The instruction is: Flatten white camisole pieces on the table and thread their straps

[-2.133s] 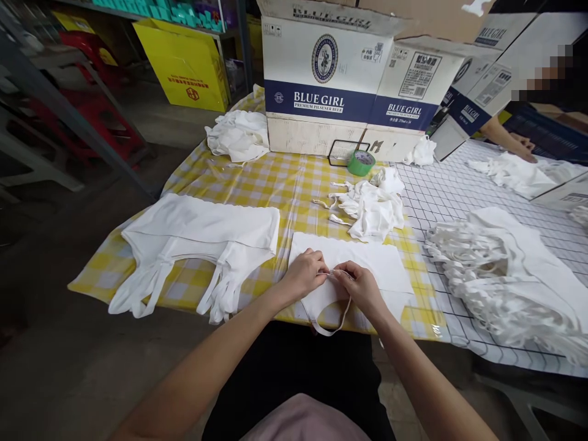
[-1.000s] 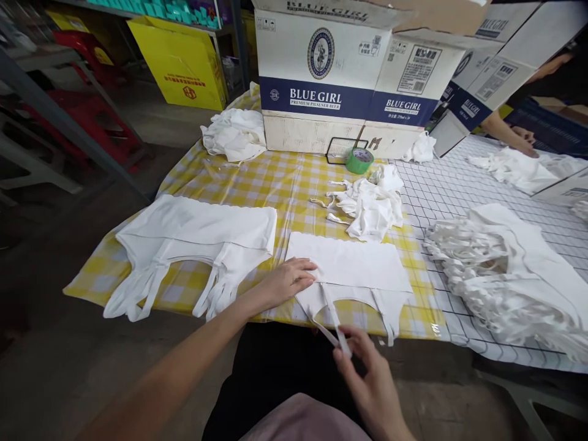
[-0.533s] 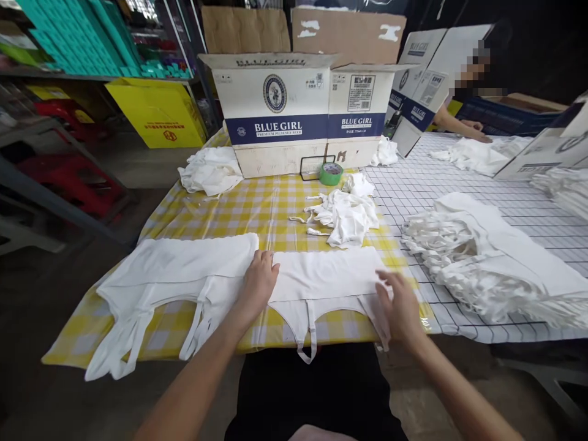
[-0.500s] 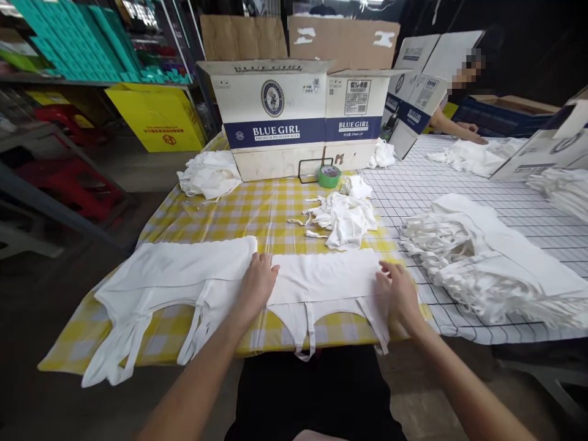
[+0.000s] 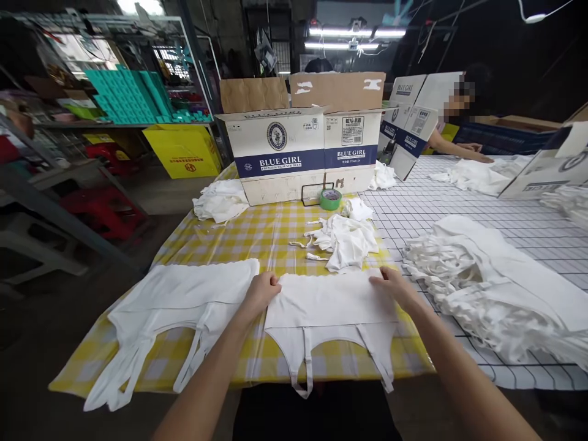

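A white strappy camisole top (image 5: 328,300) lies spread before me, its hem away from me and its straps hanging over the table's front edge. My left hand (image 5: 263,293) is closed on its far left corner, thumb and fingers pinched together. At the far right corner my right hand (image 5: 395,288) pinches the fabric, thumb on top. Left of my left hand, more white tops (image 5: 184,291) lie flat with straps toward me. Beyond the camisole is a crumpled heap of white tops (image 5: 346,239).
A white beer carton (image 5: 280,184) stands at the back, with green tape (image 5: 330,198) before it. A large pile of white tops (image 5: 500,294) lies right on the checked cloth (image 5: 390,208). At the back right, a co-worker's arm (image 5: 459,149) reaches over the table. A yellow bag (image 5: 184,153) stands left.
My right hand has gone from the camisole's right side to its far right corner and now grips it. The camisole's hem is pulled straighter. The view has tilted up.
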Demonstrator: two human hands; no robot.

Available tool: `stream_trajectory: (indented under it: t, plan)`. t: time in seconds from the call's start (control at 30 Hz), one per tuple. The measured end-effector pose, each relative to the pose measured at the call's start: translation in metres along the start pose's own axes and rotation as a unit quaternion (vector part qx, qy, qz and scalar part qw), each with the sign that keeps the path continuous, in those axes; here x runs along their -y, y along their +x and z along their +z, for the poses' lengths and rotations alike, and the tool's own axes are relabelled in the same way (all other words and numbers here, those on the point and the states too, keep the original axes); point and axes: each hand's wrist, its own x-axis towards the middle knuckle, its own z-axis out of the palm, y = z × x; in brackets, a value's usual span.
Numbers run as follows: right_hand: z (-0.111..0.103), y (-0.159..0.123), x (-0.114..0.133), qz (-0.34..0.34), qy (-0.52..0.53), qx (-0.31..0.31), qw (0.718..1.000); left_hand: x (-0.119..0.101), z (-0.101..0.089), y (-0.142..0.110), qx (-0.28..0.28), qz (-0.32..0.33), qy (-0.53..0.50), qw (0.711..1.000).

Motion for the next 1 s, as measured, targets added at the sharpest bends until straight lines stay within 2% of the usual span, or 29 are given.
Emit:
stream_trajectory:
  t: [0.1, 0.2, 0.27, 0.33, 0.5, 0.63, 0.8, 0.9, 1.0]
  plan:
    - [-0.014, -0.005, 0.005, -0.010, 0.069, 0.065, 0.995, -0.005, 0.000, -0.006, -0.002, 0.023, -0.088, 0.996]
    - [-0.032, -0.013, 0.018, -0.037, 0.192, 0.102, 0.975, -0.014, -0.010, -0.010, 0.023, 0.028, -0.198, 0.980]
    - [-0.046, -0.020, 0.030, -0.066, 0.256, 0.089, 0.960, -0.022, -0.021, -0.013, 0.041, 0.026, -0.298, 0.953]
    - [-0.060, -0.026, 0.043, -0.095, 0.269, 0.053, 0.957, -0.032, -0.037, -0.015, 0.038, 0.038, -0.377, 0.925]
    - [-0.092, -0.032, 0.082, -0.166, 0.240, 0.014, 0.956, -0.062, -0.079, -0.014, -0.020, 0.094, -0.405, 0.909]
    - [-0.107, -0.029, 0.124, -0.229, 0.236, -0.008, 0.944, -0.081, -0.111, -0.009, -0.059, 0.140, -0.411, 0.899]
    - [-0.105, -0.034, 0.175, -0.295, 0.247, -0.017, 0.923, -0.085, -0.156, -0.014, -0.113, 0.161, -0.408, 0.891]
    - [-0.093, -0.043, 0.202, -0.335, 0.229, -0.020, 0.914, -0.078, -0.187, -0.028, -0.152, 0.164, -0.403, 0.888]
    - [-0.073, -0.058, 0.225, -0.367, 0.221, -0.003, 0.903, -0.061, -0.219, -0.052, -0.203, 0.165, -0.383, 0.886]
